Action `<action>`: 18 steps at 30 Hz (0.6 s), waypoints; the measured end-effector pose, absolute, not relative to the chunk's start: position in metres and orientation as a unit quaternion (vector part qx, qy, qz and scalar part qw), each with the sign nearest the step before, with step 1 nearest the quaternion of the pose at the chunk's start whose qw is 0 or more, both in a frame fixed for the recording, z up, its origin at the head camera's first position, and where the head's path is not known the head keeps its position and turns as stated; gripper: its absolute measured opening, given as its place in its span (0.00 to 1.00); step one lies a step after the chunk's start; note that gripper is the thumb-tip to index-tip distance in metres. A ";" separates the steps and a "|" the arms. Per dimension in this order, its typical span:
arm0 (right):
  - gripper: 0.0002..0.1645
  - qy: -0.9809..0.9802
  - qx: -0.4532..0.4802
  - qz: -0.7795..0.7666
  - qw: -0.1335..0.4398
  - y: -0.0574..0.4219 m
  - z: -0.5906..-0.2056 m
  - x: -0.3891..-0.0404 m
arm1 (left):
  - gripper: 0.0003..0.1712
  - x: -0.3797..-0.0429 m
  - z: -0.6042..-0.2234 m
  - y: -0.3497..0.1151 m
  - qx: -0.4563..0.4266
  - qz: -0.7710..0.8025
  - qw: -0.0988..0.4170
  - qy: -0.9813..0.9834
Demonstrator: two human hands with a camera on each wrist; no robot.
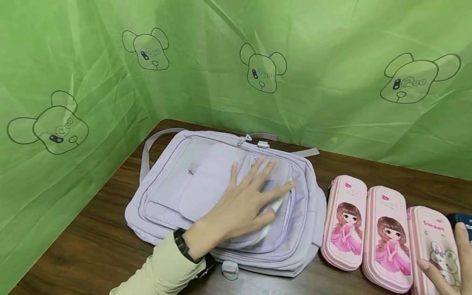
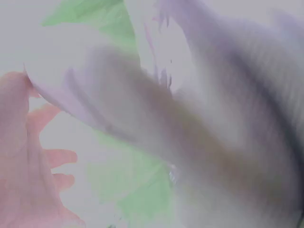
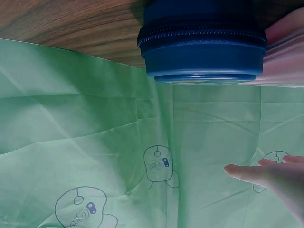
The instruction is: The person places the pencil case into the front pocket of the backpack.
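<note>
A lavender backpack [image 1: 212, 178] lies flat on the table, its front pockets facing up. My left hand [image 1: 241, 204] is over the pockets on its right half, fingers spread; whether the palm presses down cannot be told. The left wrist view is blurred, showing pale fabric [image 2: 228, 109] near that hand. My right hand [image 1: 471, 276] has its fingers spread over a pink "Sweet" pencil case [image 1: 432, 239] and a dark blue pencil case [image 1: 471, 222], gripping nothing. In the right wrist view the blue case [image 3: 204, 57] stands close, and contact with the hand is unclear.
Two pink pencil cases with a girl printed on them, one [image 1: 345, 222] beside the backpack and another [image 1: 390, 240], lie in a row with the others. The dark wood table [image 1: 98, 234] is bordered by a green curtain [image 1: 209, 70] with bear outlines.
</note>
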State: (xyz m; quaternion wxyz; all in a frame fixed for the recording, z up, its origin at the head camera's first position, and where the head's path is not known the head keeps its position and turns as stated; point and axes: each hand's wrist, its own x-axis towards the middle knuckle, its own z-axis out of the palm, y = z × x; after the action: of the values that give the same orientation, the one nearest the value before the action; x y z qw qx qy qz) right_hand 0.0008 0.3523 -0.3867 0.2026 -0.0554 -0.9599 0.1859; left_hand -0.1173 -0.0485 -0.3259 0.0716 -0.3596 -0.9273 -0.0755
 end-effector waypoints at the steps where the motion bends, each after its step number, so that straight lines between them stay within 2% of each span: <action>1: 0.59 -0.960 -0.054 0.189 0.202 0.352 -0.387 0.001 | 0.32 -0.118 -0.322 -0.053 -0.357 -0.079 0.072 -0.928; 5: 0.57 -0.954 -0.040 0.205 0.217 0.351 -0.388 0.002 | 0.27 -0.118 -0.306 -0.076 -0.340 -0.095 0.065 -0.933; 12: 0.58 -0.948 -0.033 0.211 0.235 0.349 -0.390 0.002 | 0.23 -0.121 -0.296 -0.133 -0.298 -0.107 0.081 -0.945; 18: 0.61 -0.952 -0.034 0.195 0.233 0.347 -0.390 0.003 | 0.35 -0.124 -0.310 -0.180 -0.256 -0.085 0.066 -0.961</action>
State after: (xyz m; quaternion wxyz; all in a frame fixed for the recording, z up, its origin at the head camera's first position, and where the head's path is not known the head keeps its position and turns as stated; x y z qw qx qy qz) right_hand 0.0025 0.3472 -0.3896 0.2326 -0.0341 -0.9522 0.1950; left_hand -0.1235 -0.1802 -0.3097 0.0661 -0.2561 -0.9607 -0.0845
